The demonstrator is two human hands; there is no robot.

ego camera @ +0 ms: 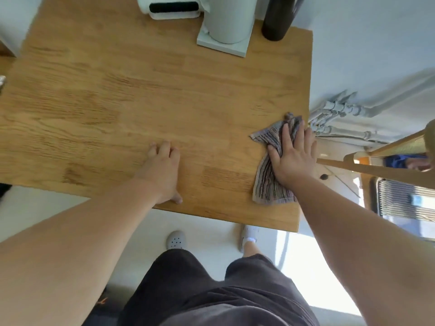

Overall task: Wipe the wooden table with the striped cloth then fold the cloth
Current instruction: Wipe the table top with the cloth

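Closest in, the person stands at the near edge of the wooden counter (141, 95), dark shorts and two pale shoes showing on the light floor below. Both bare forearms reach out over the wood.

The left hand (162, 170) rests on the counter just inside the near edge, holding nothing, its fingers curled loosely under and the thumb stretched along the wood toward the edge.

The right hand (293, 156) lies flat with fingers spread wide, palm pressed down on the striped cloth (268, 182). The cloth is bunched in a long crumpled strip near the counter's right edge; one end trails back toward the near edge, and the other pokes out beyond the fingertips. The outermost fingers seem to reach past the counter's right edge, though the blur there makes that hard to be sure of.

Farther back, the middle of the counter is bare wood. At the far side stand a white cylinder on a square base (227, 22), a dark bottle (279, 20) just right of it, and a white holder with a dark strip (173, 8) to the left.
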